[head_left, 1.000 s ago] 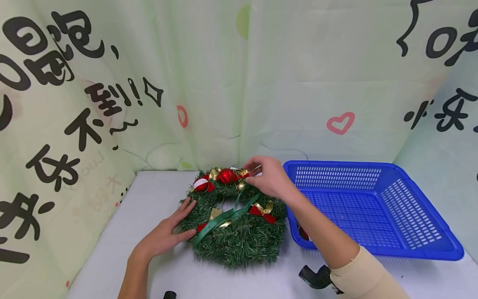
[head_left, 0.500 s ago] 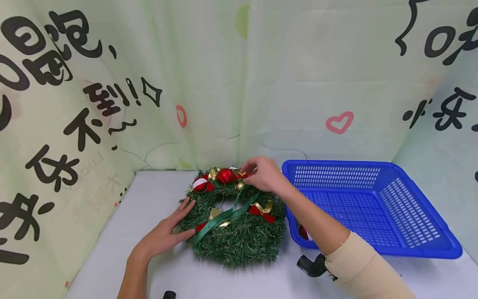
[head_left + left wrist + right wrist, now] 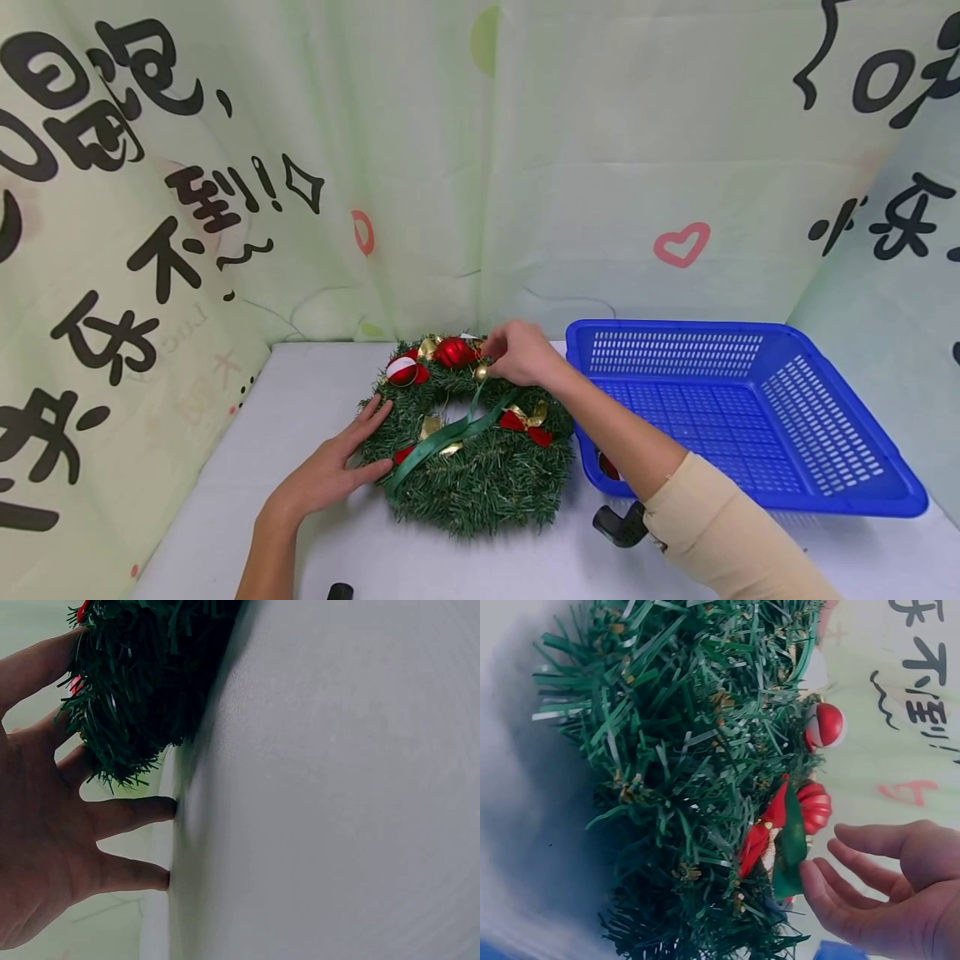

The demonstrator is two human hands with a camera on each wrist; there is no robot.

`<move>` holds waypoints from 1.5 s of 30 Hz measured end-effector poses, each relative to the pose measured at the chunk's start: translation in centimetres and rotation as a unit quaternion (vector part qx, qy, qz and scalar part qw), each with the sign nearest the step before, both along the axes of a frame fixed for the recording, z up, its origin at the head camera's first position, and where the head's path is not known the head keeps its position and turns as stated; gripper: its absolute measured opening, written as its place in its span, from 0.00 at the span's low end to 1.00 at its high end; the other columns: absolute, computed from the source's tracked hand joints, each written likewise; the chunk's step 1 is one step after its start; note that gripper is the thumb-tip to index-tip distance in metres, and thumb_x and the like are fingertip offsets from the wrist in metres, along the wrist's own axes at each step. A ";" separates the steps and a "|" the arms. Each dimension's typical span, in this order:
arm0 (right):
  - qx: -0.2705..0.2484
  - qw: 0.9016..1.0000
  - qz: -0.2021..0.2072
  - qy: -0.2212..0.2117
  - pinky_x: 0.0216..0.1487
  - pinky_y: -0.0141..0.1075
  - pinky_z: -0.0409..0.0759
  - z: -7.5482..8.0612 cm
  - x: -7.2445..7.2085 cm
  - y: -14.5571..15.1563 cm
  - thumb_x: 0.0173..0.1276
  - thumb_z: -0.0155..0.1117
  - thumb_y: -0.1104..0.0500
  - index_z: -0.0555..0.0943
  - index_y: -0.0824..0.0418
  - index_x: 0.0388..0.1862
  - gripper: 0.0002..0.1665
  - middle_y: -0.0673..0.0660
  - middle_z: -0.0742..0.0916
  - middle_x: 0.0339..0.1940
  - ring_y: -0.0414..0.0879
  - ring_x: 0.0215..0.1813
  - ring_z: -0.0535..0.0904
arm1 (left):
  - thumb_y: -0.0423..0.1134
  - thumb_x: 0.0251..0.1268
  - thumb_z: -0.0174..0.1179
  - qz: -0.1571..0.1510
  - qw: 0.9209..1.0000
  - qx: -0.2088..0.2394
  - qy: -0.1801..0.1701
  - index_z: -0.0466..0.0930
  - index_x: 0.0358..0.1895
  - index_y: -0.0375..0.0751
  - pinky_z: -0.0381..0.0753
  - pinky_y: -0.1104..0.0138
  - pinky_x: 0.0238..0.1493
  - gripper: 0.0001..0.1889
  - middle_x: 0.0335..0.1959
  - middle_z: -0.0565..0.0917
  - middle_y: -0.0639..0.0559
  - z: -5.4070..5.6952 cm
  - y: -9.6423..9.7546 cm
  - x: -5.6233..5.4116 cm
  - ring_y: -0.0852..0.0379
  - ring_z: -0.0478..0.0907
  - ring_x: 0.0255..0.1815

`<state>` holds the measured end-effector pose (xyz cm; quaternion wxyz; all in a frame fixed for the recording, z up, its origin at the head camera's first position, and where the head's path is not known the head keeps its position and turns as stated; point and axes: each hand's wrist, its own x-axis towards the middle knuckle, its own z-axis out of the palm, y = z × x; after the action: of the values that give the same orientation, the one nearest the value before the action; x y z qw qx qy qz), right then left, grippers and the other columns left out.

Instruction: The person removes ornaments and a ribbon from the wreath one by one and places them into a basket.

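Observation:
A green wreath (image 3: 487, 492) lies on the white table. Against its left side rests my left hand (image 3: 330, 467), fingers spread; in the left wrist view two fingertips reach down to the tabletop. My right hand (image 3: 528, 358) is at the top of the wreath, beside a ribbed red ball (image 3: 454, 352) and a small gold ball (image 3: 482, 372). The right wrist view shows its thumb and fingers apart, the thumb tip at a green ribbon (image 3: 791, 851). A red-and-white ball (image 3: 402, 371) sits at upper left, a red-and-gold bow (image 3: 527, 422) at right. Green ribbon crosses the wreath's middle.
On the right stands a blue plastic basket (image 3: 705, 500), with a red ornament (image 3: 607, 467) partly visible at its near left corner. A black curved piece (image 3: 621, 527) shows beside the right sleeve. Printed curtains enclose the table at the back and sides.
My right hand has shifted slightly left and down, closer to the ribbed red ball. A thin gold strand seen at its fingertips earlier is now out of sight. The left hand stays put.

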<state>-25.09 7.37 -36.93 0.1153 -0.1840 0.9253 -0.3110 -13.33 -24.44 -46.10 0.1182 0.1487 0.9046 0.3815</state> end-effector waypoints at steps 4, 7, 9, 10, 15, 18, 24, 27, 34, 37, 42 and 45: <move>0.012 1.000 0.005 -0.001 0.61 0.49 0.81 -0.3 -0.1 0.0 0.65 0.74 0.62 0.88 0.64 0.49 0.14 0.61 0.90 0.50 0.57 0.56 0.84 | 0.58 0.76 0.60 -0.001 1.000 -0.001 0.003 0.47 0.86 0.60 0.57 0.31 0.75 0.44 0.88 0.41 0.54 0.0 0.0 0.0 0.35 0.46 0.86; 0.017 1.000 0.005 -0.005 0.60 0.48 0.82 -0.5 -0.2 -0.1 0.64 0.74 0.63 0.88 0.64 0.47 0.13 0.61 0.91 0.50 0.57 0.55 0.84 | 0.57 0.76 0.61 -0.001 1.000 -0.002 0.005 0.47 0.86 0.59 0.57 0.31 0.76 0.44 0.88 0.41 0.53 0.1 0.1 0.0 0.35 0.46 0.86; 0.021 1.000 0.003 -0.007 0.60 0.48 0.82 -0.6 -0.3 -0.2 0.63 0.74 0.64 0.88 0.64 0.46 0.12 0.61 0.91 0.49 0.56 0.55 0.84 | 0.57 0.76 0.61 -0.001 1.000 -0.001 0.006 0.47 0.86 0.59 0.57 0.31 0.76 0.44 0.88 0.41 0.53 0.1 0.1 0.0 0.35 0.46 0.86; 0.024 1.000 0.002 -0.006 0.59 0.48 0.82 -0.7 -0.4 -0.3 0.63 0.74 0.64 0.89 0.64 0.46 0.12 0.61 0.91 0.49 0.56 0.55 0.84 | 0.57 0.76 0.61 0.000 1.000 -0.001 0.007 0.47 0.86 0.59 0.57 0.31 0.75 0.44 0.88 0.41 0.53 0.1 0.1 0.0 0.35 0.46 0.86; 0.039 0.999 -0.003 -0.002 0.58 0.47 0.82 -1.0 -0.5 -0.5 0.63 0.74 0.64 0.89 0.63 0.45 0.11 0.59 0.91 0.47 0.55 0.53 0.84 | 0.57 0.75 0.61 -0.001 1.000 0.000 0.007 0.47 0.86 0.58 0.56 0.30 0.75 0.44 0.88 0.41 0.53 0.1 0.1 0.0 0.35 0.46 0.86; 0.048 0.999 -0.004 0.001 0.57 0.46 0.83 -1.0 -0.5 -0.7 0.64 0.74 0.64 0.89 0.61 0.44 0.09 0.58 0.91 0.46 0.55 0.52 0.84 | 0.57 0.75 0.61 -0.001 1.000 -0.001 0.007 0.47 0.86 0.58 0.56 0.30 0.75 0.44 0.88 0.42 0.53 0.1 0.1 0.0 0.35 0.46 0.86; 0.057 0.998 -0.009 0.002 0.52 0.44 0.83 -1.1 -0.6 -0.9 0.62 0.73 0.65 0.89 0.61 0.43 0.10 0.58 0.90 0.45 0.55 0.51 0.84 | 0.58 0.76 0.60 -0.002 1.000 -0.001 0.007 0.47 0.86 0.59 0.56 0.30 0.75 0.44 0.88 0.41 0.53 0.1 0.0 -0.1 0.34 0.46 0.86; 0.061 0.998 -0.014 -0.007 0.53 0.44 0.83 -1.4 -0.8 -1.0 0.62 0.72 0.67 0.89 0.61 0.44 0.11 0.58 0.90 0.47 0.56 0.53 0.83 | 0.58 0.76 0.60 -0.002 1.000 -0.002 0.007 0.47 0.86 0.59 0.56 0.30 0.75 0.44 0.88 0.41 0.53 0.0 0.0 -0.1 0.34 0.46 0.85; 0.072 0.997 -0.013 -0.001 0.48 0.43 0.84 -1.9 -1.2 -1.1 0.61 0.74 0.67 0.89 0.61 0.44 0.11 0.57 0.91 0.47 0.55 0.51 0.84 | 0.59 0.75 0.60 -0.001 1.000 -0.003 0.006 0.47 0.86 0.60 0.56 0.29 0.75 0.44 0.88 0.41 0.53 0.0 0.0 0.0 0.34 0.46 0.86; 0.075 0.997 -0.011 0.000 0.48 0.42 0.84 -1.7 -1.2 -1.2 0.61 0.74 0.67 0.89 0.61 0.43 0.11 0.57 0.91 0.46 0.55 0.50 0.84 | 0.59 0.75 0.60 0.000 1.000 -0.003 0.006 0.47 0.86 0.60 0.56 0.29 0.75 0.44 0.88 0.41 0.53 0.0 0.0 0.0 0.34 0.46 0.86; 0.076 0.997 -0.009 0.001 0.45 0.41 0.84 -1.8 -1.3 -1.1 0.60 0.74 0.67 0.89 0.61 0.42 0.10 0.56 0.91 0.43 0.54 0.48 0.83 | 0.59 0.75 0.60 0.001 1.000 -0.001 0.005 0.47 0.86 0.60 0.55 0.29 0.75 0.44 0.88 0.41 0.54 0.1 0.1 0.1 0.35 0.45 0.86; 0.075 0.997 -0.010 -0.002 0.45 0.41 0.83 -1.9 -1.4 -1.1 0.60 0.75 0.67 0.89 0.61 0.41 0.10 0.56 0.91 0.42 0.53 0.48 0.83 | 0.59 0.75 0.60 0.001 1.000 -0.002 0.005 0.47 0.86 0.60 0.55 0.29 0.75 0.44 0.88 0.41 0.54 0.1 0.1 0.1 0.35 0.45 0.86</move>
<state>-26.44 6.26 -38.82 0.1273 -0.1653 0.9476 -0.2420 -13.23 -24.36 -45.95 0.1136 0.1498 0.9061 0.3789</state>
